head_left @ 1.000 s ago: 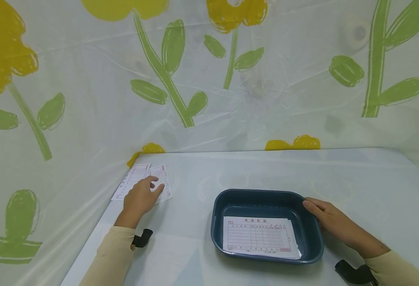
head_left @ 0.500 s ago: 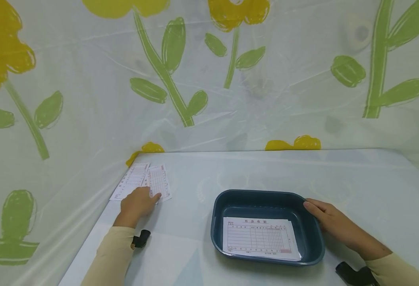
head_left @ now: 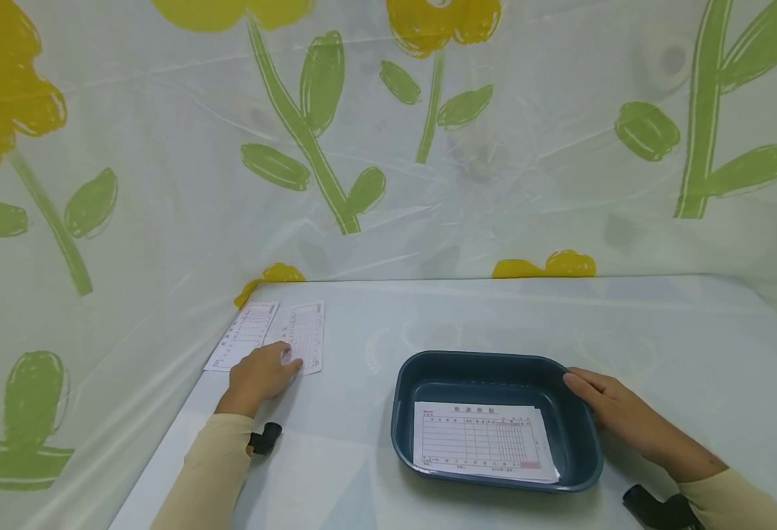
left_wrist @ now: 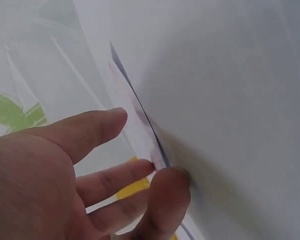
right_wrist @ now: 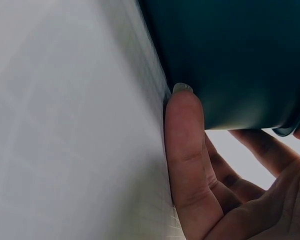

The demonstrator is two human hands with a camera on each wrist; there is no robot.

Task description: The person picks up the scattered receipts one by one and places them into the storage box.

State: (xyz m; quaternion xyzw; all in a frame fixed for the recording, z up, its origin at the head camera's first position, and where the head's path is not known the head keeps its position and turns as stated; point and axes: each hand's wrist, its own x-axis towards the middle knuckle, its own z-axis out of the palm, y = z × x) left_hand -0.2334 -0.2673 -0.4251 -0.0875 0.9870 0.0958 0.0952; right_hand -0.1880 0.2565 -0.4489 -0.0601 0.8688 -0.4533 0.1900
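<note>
My left hand (head_left: 264, 375) is at the near edge of the right one of two printed paper slips (head_left: 308, 331) at the table's far left corner. In the left wrist view, the fingers (left_wrist: 170, 192) touch the slip's edge (left_wrist: 140, 117), and the thumb and fingers stand apart. The other slip (head_left: 245, 335) lies beside it, slightly overlapped. My right hand (head_left: 620, 412) grips the right rim of a dark teal plastic tray (head_left: 481, 379), thumb over the rim and fingers along the outer wall (right_wrist: 230, 65). Inside the tray lies a stack of similar printed slips (head_left: 484, 442).
The table (head_left: 355, 412) has a pale cover. A white curtain (head_left: 183, 184) with printed flowers hangs along its back and left sides. Black devices (head_left: 265, 439) are strapped at both wrists.
The right-hand slip has shifted slightly right and straightened under my left hand. That hand first came down and back, then moved slightly right. My right hand and the tray stay put.
</note>
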